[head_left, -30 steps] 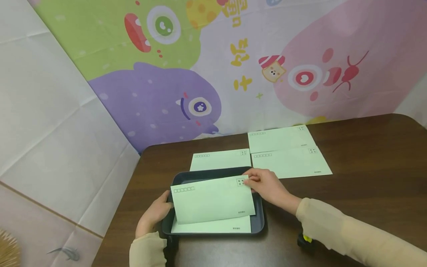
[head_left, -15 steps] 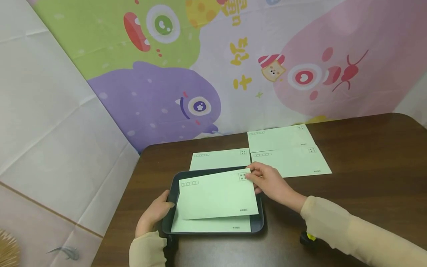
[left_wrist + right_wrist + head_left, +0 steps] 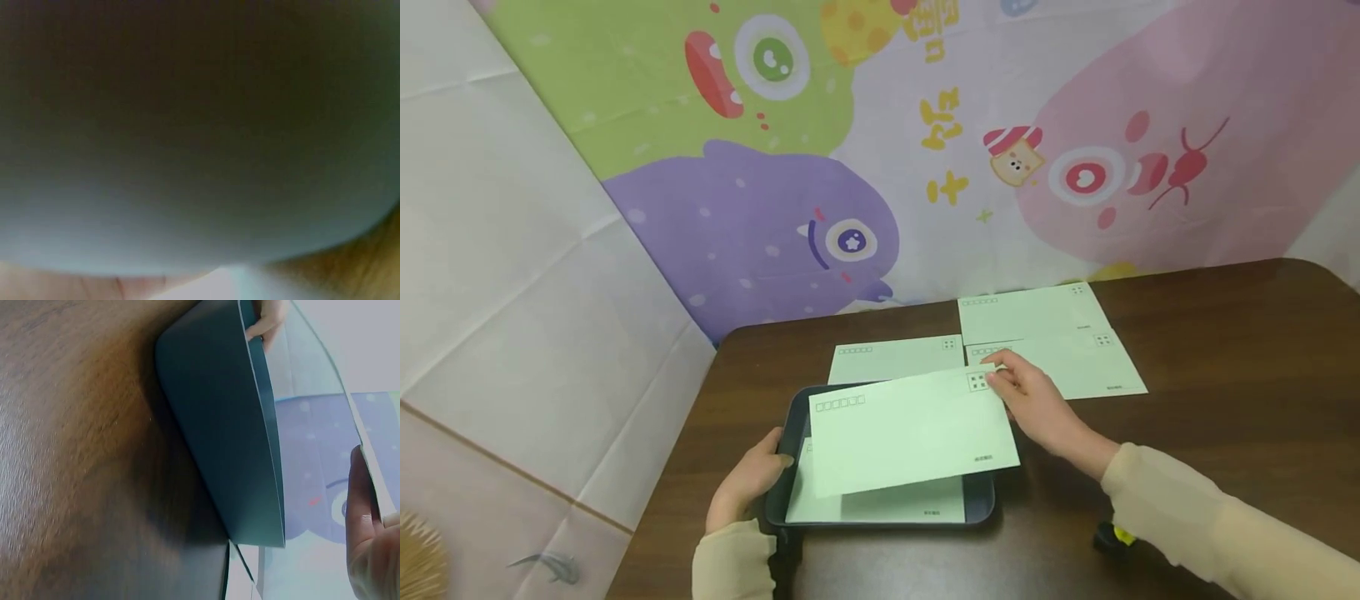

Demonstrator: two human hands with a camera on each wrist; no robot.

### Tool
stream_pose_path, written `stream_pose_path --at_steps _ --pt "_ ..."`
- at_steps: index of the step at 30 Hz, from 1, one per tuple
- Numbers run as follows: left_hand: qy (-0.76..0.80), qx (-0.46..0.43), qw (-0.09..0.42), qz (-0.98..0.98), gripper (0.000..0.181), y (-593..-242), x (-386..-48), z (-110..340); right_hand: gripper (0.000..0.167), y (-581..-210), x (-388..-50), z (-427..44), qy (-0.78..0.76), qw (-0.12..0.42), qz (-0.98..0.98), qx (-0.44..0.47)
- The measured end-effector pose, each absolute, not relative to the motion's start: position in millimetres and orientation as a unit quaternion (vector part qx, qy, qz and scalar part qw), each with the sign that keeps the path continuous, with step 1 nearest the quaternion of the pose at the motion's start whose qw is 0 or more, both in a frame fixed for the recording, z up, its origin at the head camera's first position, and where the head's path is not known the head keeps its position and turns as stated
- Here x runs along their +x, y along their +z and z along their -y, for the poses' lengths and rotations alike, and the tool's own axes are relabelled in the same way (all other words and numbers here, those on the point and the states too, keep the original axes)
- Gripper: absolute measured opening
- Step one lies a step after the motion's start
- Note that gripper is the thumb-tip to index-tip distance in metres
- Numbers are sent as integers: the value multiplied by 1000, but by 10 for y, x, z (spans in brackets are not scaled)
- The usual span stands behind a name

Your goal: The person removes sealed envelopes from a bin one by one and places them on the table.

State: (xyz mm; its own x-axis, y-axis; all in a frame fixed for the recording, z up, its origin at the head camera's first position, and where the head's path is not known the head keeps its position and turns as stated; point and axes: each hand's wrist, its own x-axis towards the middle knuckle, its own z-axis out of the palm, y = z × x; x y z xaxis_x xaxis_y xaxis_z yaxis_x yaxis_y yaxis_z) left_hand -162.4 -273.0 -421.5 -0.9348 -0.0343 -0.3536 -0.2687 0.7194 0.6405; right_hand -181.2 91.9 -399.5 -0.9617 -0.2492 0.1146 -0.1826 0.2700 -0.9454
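From the head view, my right hand (image 3: 1037,408) pinches the top right corner of an envelope (image 3: 913,429), thumb on its front face. Over the last second I have drawn it up and to the right, so its lower right corner now juts past the side of the dark tray (image 3: 981,500). That has bared more of the lower envelope (image 3: 820,507) lying flat in the tray; part of its printed boxes now shows at the upper left. I take this as the envelope coming away from the tray, though it remains mostly over it. My left hand (image 3: 751,475) has stayed put, gripping the tray's left side with the thumb over the rim. Beyond the tray, the left envelope (image 3: 887,360), the right envelope (image 3: 1075,371) and the back envelope (image 3: 1030,315) lie on the table (image 3: 1240,383) where they were.

From my left wrist, a dark blur fills nearly everything, with a strip of skin below; I cannot tell my grip from it.

From my right wrist, the envelope stands edge-on in my fingers, apart from the near wall of the tray, and my left fingertips reach over the far side.
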Motion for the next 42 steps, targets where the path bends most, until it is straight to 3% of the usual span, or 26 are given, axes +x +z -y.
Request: stream_pose_path --at_steps 8,24,42 --pt "373 -74 166 -910 55 -4212 -1624 2726 25 -4011 -1821 -1090 -600 -1 -792 -111" --pt "386 -79 160 -905 49 -4201 -1602 2713 34 -4022 -1716 -1531 -575 -3 -815 -65" --pt "383 -80 157 -907 51 -4208 -1603 2707 48 -4232 -1701 -2327 -489 -39 -871 1"
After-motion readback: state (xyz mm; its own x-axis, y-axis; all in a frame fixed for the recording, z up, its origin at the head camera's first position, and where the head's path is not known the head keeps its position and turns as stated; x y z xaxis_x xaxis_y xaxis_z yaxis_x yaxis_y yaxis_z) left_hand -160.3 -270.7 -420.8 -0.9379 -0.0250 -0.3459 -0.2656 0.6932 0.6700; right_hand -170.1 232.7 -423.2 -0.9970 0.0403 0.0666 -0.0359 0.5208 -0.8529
